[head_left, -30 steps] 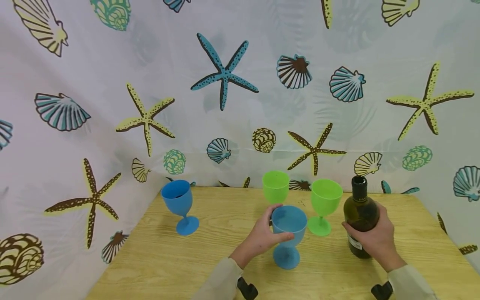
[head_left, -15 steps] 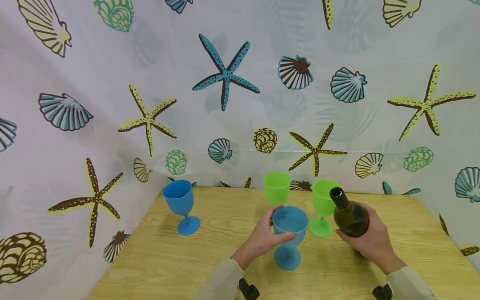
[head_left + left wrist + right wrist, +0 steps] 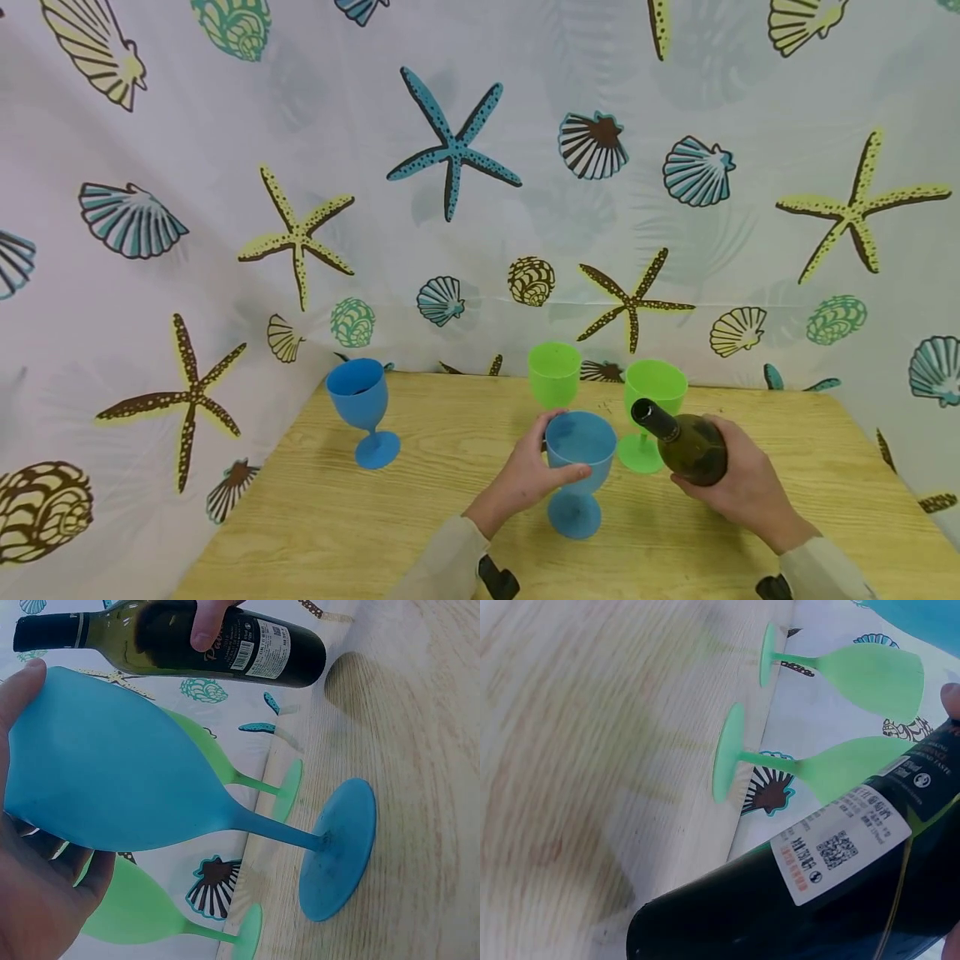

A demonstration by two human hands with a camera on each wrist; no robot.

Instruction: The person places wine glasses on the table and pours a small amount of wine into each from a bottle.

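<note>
My left hand (image 3: 525, 477) holds the bowl of a blue goblet (image 3: 581, 454), thumb on the near side and fingers behind. Its foot (image 3: 337, 851) rests on the wooden table. To the right, my right hand (image 3: 750, 483) grips a dark green wine bottle (image 3: 697, 450) around its body. The bottle leans left, its open mouth pointing toward the goblet but apart from it. In the left wrist view the bottle's base hangs above the table, over its shadow. A white label (image 3: 840, 844) with a printed code shows in the right wrist view.
Behind the bottle's neck stands a green goblet (image 3: 654, 383), with another green goblet (image 3: 553, 373) farther back. A second blue goblet (image 3: 358, 400), something dark inside, stands at the far left. A shell-and-starfish cloth (image 3: 480, 242) hangs behind the table (image 3: 450, 517).
The wine bottle has gone from upright to leaning left, its base lifted and its mouth lowered toward the blue goblet. The left hand and its goblet have kept their place.
</note>
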